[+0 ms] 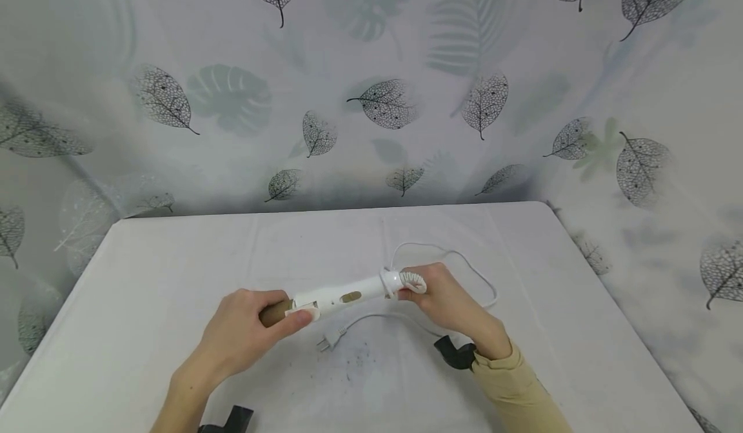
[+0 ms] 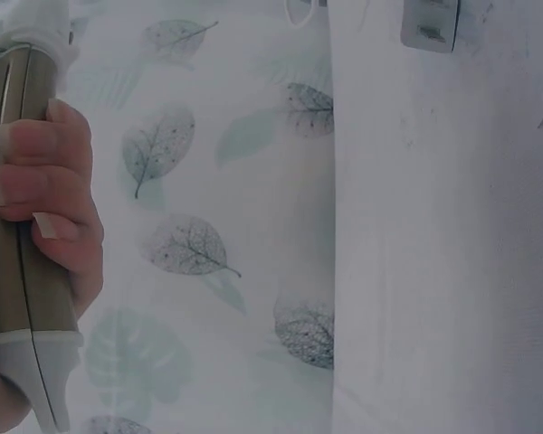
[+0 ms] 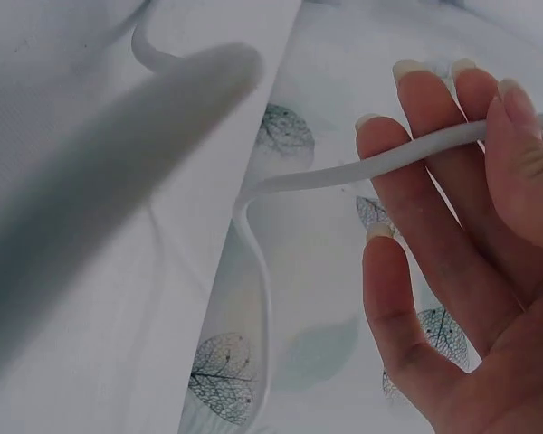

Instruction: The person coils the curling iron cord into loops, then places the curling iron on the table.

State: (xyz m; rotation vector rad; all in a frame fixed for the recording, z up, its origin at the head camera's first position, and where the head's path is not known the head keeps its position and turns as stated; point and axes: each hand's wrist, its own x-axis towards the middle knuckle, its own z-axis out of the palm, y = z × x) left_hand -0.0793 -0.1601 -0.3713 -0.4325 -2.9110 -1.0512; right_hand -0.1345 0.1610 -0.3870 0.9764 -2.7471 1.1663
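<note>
A white hair straightener (image 1: pixel 339 296) with a gold-coloured barrel is held across the middle of the table, slightly tilted. My left hand (image 1: pixel 235 336) grips the barrel, thumb along its near side. In the left wrist view, the fingers (image 2: pixel 50 185) curl around the gold barrel (image 2: pixel 32 280), which has a lengthwise seam and a white tip (image 2: pixel 36 366). At the handle's other end, my right hand (image 1: pixel 444 297) pinches the white power cord (image 3: pixel 407 158) between thumb and fingers. Part of the cord loops around the handle end.
The two-pin plug (image 1: pixel 329 341) lies on the white table (image 1: pixel 174 259), below the handle. A loop of slack cord (image 1: pixel 470 265) spreads behind and beside the right hand. Leaf-patterned curtain (image 1: pixel 348 65) surrounds the table's back and sides. Dark smudges (image 1: pixel 360 359) mark the tabletop.
</note>
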